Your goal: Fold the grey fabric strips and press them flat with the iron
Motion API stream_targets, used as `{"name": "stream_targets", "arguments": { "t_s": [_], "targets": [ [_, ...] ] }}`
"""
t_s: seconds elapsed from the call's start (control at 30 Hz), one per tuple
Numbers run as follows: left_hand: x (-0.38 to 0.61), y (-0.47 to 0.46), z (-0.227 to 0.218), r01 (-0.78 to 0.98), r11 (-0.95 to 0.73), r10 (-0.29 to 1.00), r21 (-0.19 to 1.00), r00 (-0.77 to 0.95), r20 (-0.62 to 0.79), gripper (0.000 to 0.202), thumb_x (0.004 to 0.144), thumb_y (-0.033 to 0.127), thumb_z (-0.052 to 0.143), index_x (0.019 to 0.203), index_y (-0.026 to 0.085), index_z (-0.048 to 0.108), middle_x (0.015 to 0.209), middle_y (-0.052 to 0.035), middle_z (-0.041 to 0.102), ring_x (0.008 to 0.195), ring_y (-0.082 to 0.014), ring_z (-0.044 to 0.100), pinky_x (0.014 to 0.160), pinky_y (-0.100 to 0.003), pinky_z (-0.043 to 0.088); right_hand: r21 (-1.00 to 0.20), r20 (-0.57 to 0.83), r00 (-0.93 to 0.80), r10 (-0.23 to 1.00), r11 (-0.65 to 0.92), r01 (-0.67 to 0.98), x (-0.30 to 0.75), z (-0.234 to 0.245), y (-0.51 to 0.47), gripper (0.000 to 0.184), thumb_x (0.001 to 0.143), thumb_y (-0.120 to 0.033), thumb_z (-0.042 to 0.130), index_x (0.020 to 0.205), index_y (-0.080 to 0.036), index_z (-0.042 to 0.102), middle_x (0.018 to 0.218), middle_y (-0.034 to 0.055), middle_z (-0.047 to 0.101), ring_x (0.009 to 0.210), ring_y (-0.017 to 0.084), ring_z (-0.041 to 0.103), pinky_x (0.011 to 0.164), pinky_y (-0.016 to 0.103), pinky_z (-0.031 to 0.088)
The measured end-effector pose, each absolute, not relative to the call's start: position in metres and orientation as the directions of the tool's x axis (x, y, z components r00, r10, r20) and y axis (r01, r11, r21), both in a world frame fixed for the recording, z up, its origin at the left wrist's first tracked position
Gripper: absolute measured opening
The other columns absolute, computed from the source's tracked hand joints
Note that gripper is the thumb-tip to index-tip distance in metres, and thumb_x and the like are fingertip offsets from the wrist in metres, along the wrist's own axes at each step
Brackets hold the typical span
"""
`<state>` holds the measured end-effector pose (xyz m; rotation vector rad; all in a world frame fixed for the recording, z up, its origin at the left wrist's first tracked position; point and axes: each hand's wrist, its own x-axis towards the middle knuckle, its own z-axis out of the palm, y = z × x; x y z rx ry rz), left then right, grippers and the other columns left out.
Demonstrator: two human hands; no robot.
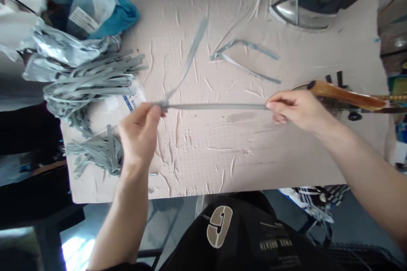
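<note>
A long grey fabric strip (216,106) is stretched level above the wrinkled pinkish ironing table (241,152). My left hand (138,133) pinches it at the left end, where the strip folds and its loose tail runs up and away towards the back. My right hand (297,108) pinches the right end between thumb and fingers. Both hands are closed on the strip. It hangs a little above the table surface.
A heap of similar grey strips (92,84) lies at the table's left, beside plastic bags and a blue bag (95,6). A folded grey strip (244,57) lies further back. An iron (305,6) sits at the back right. A wooden handle (346,95) lies at the right edge.
</note>
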<state>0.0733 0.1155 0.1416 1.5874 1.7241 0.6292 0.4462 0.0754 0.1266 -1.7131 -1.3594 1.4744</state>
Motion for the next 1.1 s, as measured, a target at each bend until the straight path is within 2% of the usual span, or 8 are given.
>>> {"name": "stream_targets", "arguments": {
  "t_s": [0.1, 0.23, 0.43, 0.5, 0.6, 0.7, 0.9, 1.1],
  "targets": [
    [0.069, 0.094, 0.092, 0.724, 0.237, 0.959, 0.648, -0.069, -0.273, 0.027, 0.089, 0.04, 0.053, 0.077, 0.02, 0.067, 0.071, -0.0001, 0.067, 0.074, -0.0162, 0.063, 0.069, -0.027, 0.047, -0.752, -0.589, -0.136, 0.796, -0.479, 0.453, 0.443, 0.079, 0.077, 0.029, 0.088, -0.051, 0.063, 0.084, -0.021, 0.063, 0.052, -0.0063, 0.05, 0.047, 0.011, 0.048, 0.056, 0.028, 0.042],
    [0.064, 0.067, 0.045, 0.839, 0.247, 0.925, 0.485, -0.055, -0.375, 0.023, 0.087, 0.037, 0.051, 0.077, 0.022, 0.065, 0.076, -0.0032, 0.071, 0.078, -0.0198, 0.068, 0.073, -0.029, 0.049, -0.625, -0.665, -0.133, 0.735, -0.451, 0.637, 0.442, 0.046, 0.074, 0.03, 0.09, -0.048, 0.056, 0.078, -0.02, 0.06, 0.054, -0.0042, 0.054, 0.045, 0.01, 0.05, 0.052, 0.026, 0.04],
    [0.062, 0.061, 0.05, 0.939, 0.105, 0.966, 0.328, -0.018, -0.258, 0.014, 0.088, 0.031, 0.057, 0.096, 0.022, 0.064, 0.095, -0.0091, 0.069, 0.084, -0.0244, 0.067, 0.08, -0.037, 0.051, -0.456, -0.543, 0.091, 0.835, -0.384, 0.803, 0.448, 0.057, 0.056, 0.022, 0.091, -0.037, 0.055, 0.088, -0.019, 0.068, 0.078, 0.0079, 0.071, 0.074, 0.02, 0.067, 0.068, 0.031, 0.047],
    [0.083, 0.065, 0.058, 0.936, 0.002, 0.994, 0.351, 0.037, -0.106, 0.018, 0.091, 0.029, 0.058, 0.105, 0.021, 0.064, 0.103, -0.0119, 0.066, 0.096, -0.0268, 0.065, 0.089, -0.043, 0.051, -0.448, -0.347, 0.103, 0.932, -0.261, 0.855, 0.445, 0.059, 0.038, 0.026, 0.096, -0.033, 0.048, 0.101, -0.02, 0.07, 0.098, 0.0122, 0.074, 0.094, 0.025, 0.069, 0.082, 0.037, 0.051],
    [0.139, 0.071, 0.054, 0.827, -0.206, 0.97, 0.523, 0.242, -0.001, 0.012, 0.094, 0.027, 0.058, 0.104, 0.022, 0.063, 0.108, -0.0115, 0.065, 0.109, -0.0269, 0.061, 0.101, -0.046, 0.047, -0.506, -0.079, -0.151, 0.985, 0.091, 0.858, 0.434, 0.05, 0.006, 0.033, 0.098, -0.026, 0.042, 0.113, -0.023, 0.07, 0.117, 0.0117, 0.074, 0.113, 0.026, 0.067, 0.101, 0.045, 0.051],
    [0.199, 0.072, 0.032, 0.721, -0.311, 0.913, 0.62, 0.408, -0.018, 0.017, 0.093, 0.026, 0.062, 0.109, 0.023, 0.062, 0.125, -0.0134, 0.063, 0.122, -0.0295, 0.057, 0.106, -0.049, 0.044, -0.495, -0.024, -0.382, 0.924, 0.321, 0.807, 0.421, 0.029, -0.021, 0.039, 0.096, -0.019, 0.042, 0.124, -0.022, 0.069, 0.139, 0.0112, 0.066, 0.133, 0.026, 0.059, 0.116, 0.049, 0.045],
    [0.244, 0.07, -0.005, 0.688, -0.439, 0.864, 0.577, 0.501, 0.06, 0.031, 0.092, 0.03, 0.064, 0.121, 0.019, 0.06, 0.141, -0.0168, 0.055, 0.137, -0.0331, 0.046, 0.124, -0.055, 0.025, -0.35, 0.072, -0.388, 0.919, 0.388, 0.853, 0.416, -0.002, -0.031, 0.046, 0.096, -0.016, 0.043, 0.137, -0.006, 0.062, 0.152, 0.0199, 0.052, 0.147, 0.029, 0.044, 0.122, 0.053, 0.037],
    [0.244, 0.069, -0.009, 0.725, -0.427, 0.887, 0.54, 0.452, 0.094, 0.032, 0.092, 0.028, 0.064, 0.123, 0.019, 0.059, 0.141, -0.0155, 0.056, 0.137, -0.0319, 0.046, 0.122, -0.055, 0.03, -0.337, 0.111, -0.373, 0.921, 0.389, 0.858, 0.418, -0.013, -0.028, 0.051, 0.097, -0.017, 0.047, 0.145, -0.004, 0.055, 0.157, 0.0177, 0.048, 0.15, 0.027, 0.04, 0.124, 0.053, 0.033]
  ]
}}
